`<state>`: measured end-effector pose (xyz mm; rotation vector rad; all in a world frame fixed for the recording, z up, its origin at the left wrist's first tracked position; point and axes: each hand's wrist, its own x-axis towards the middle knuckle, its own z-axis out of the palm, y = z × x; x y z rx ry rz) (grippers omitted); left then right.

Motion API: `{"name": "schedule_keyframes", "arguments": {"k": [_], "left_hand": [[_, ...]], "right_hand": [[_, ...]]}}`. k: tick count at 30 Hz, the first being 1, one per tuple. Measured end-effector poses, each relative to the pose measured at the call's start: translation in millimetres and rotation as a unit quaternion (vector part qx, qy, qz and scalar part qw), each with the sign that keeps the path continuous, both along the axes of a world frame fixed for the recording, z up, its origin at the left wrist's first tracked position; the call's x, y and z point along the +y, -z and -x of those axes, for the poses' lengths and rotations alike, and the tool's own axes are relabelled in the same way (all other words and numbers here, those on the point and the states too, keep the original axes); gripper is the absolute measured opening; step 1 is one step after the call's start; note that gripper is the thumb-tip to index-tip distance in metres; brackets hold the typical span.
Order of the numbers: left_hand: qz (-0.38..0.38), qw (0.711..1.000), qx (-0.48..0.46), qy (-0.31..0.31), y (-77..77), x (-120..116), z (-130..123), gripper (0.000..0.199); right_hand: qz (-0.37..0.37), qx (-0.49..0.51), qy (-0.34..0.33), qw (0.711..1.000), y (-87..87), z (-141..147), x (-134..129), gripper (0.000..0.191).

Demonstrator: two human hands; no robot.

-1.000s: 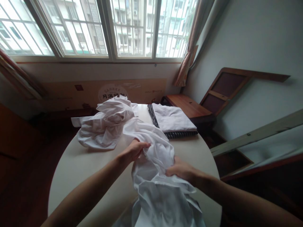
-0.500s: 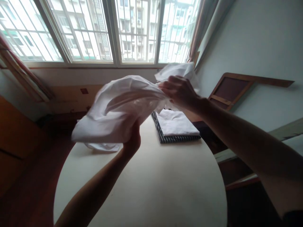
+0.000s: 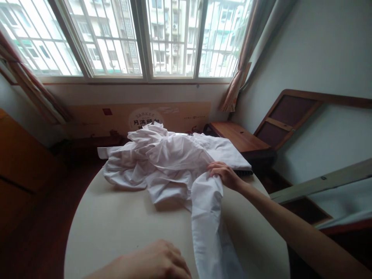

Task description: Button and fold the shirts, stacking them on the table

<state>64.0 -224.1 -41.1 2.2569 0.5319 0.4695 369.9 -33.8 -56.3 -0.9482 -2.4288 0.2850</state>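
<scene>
A crumpled white shirt [image 3: 174,155] lies bunched over the far half of a round pale table [image 3: 116,228]. One long sleeve [image 3: 205,217] trails from it toward me and past the lower edge of the picture. My right hand [image 3: 222,173] is closed on the shirt's cloth at the upper end of this sleeve. At the bottom, my left hand [image 3: 162,259] hovers low to the left of the sleeve, back of the hand up. Its fingertips are cut off by the picture's edge. A folded white garment [image 3: 229,149] lies behind my right hand, partly covered by the shirt.
A dark striped cloth [image 3: 244,173] shows under the folded white garment. Beyond the table stand a wooden chair [image 3: 238,135] on the right and a printed cardboard panel [image 3: 122,112] below the barred window [image 3: 171,38]. An orange cabinet [image 3: 20,155] is at the left.
The shirt came down from the air onto the table, and one sleeve now stretches toward me. My left hand let go of it and drew back; my right hand lowered.
</scene>
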Motion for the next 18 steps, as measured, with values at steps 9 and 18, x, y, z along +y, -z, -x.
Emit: {"name": "schedule_keyframes", "arguments": {"k": [9, 18], "left_hand": [[0.527, 0.660, -0.325, -0.426, 8.8, 142.3, -8.3, 0.037], [0.211, 0.672, -0.528, -0.474, -39.7, 160.0, 9.5, 0.036]], "right_hand": [[-0.074, 0.115, -0.100, 0.985, -0.5, 76.8, -80.4, 0.028], [0.053, 0.331, 0.245, 0.910, 19.7, 84.7, -47.6, 0.037]]}}
